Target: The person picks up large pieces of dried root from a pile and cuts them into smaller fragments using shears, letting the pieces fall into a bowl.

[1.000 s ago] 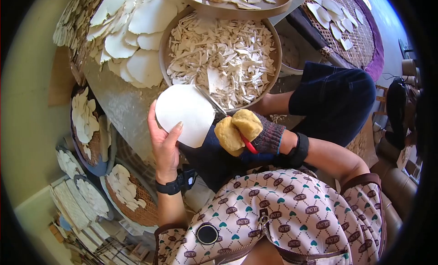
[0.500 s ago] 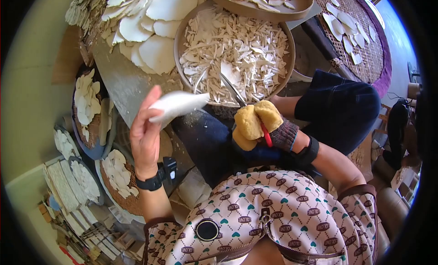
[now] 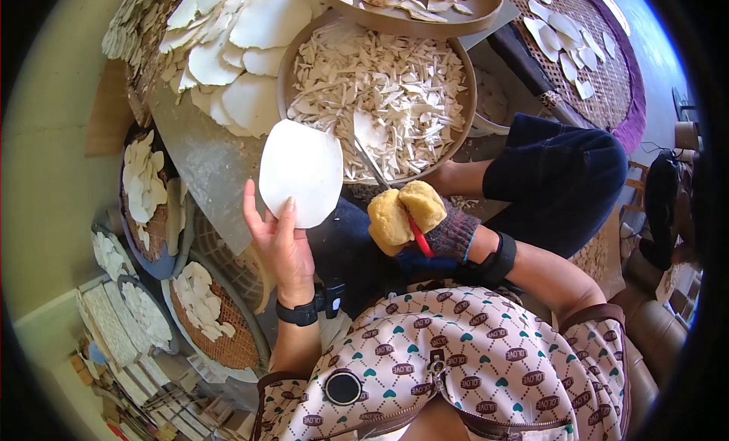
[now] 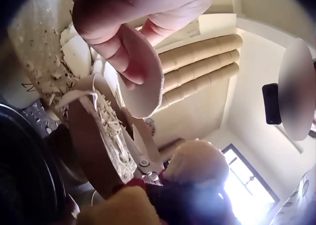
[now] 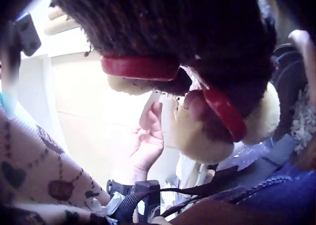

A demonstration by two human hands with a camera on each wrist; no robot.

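My left hand (image 3: pixel 285 251) pinches a thin white slice (image 3: pixel 301 171) at its lower edge, thumb on the face toward me; the slice stands broad side up beside the round tray. In the left wrist view the same slice (image 4: pixel 143 82) is seen nearly edge-on. My right hand (image 3: pixel 454 230), in a dark knitted glove with yellow foam padding (image 3: pixel 395 213), grips red-handled scissors (image 3: pixel 372 162), their blades pointing at the tray just right of the slice. The right wrist view shows the red handles (image 5: pixel 140 68) round the gloved fingers. Blades and slice appear apart.
A round tray (image 3: pixel 472 99) of white cut scraps lies ahead, with another tray (image 3: pixel 425 25) overlapping its far edge. Large white slices (image 3: pixel 250 99) are piled at the left. A woven tray (image 3: pixel 619 99) with pieces stands right; more trays (image 3: pixel 216 327) lie lower left.
The slice was tilted nearly edge-on half a second ago and now faces up, turned from its earlier angle. My left hand has swung out left and back. The scissors stay in my right hand.
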